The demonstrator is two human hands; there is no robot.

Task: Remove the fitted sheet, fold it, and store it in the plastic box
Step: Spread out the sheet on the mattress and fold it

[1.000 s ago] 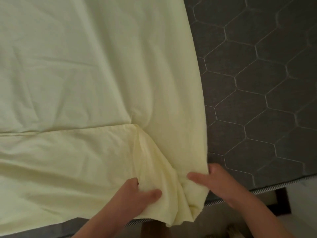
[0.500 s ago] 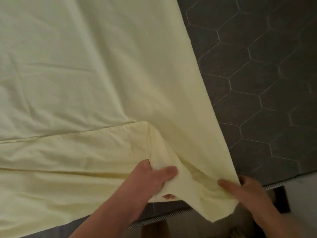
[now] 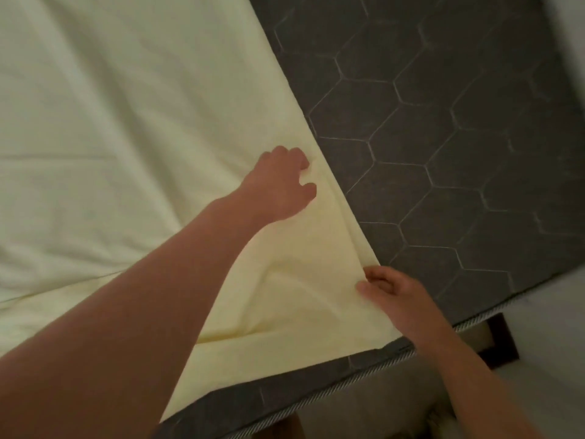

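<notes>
The pale yellow fitted sheet (image 3: 133, 128) lies spread over the dark grey mattress (image 3: 443, 137), with a folded layer along its near edge. My left hand (image 3: 280, 185) reaches across the sheet near its right edge, and its curled fingers and thumb pinch a fold of fabric. My right hand (image 3: 389, 289) pinches the sheet's right edge close to the near corner, thumb on top. The plastic box is not in view.
The mattress top with its hexagon quilting lies bare on the right. Its striped piping edge (image 3: 364, 375) runs along the front. Below it shows a light floor (image 3: 554, 343) and a dark bed leg (image 3: 503, 337).
My left hand has moved away from me and up along the sheet's right edge. The loose corner that hung over the mattress front now lies flat on top, and my right hand has slid to the edge.
</notes>
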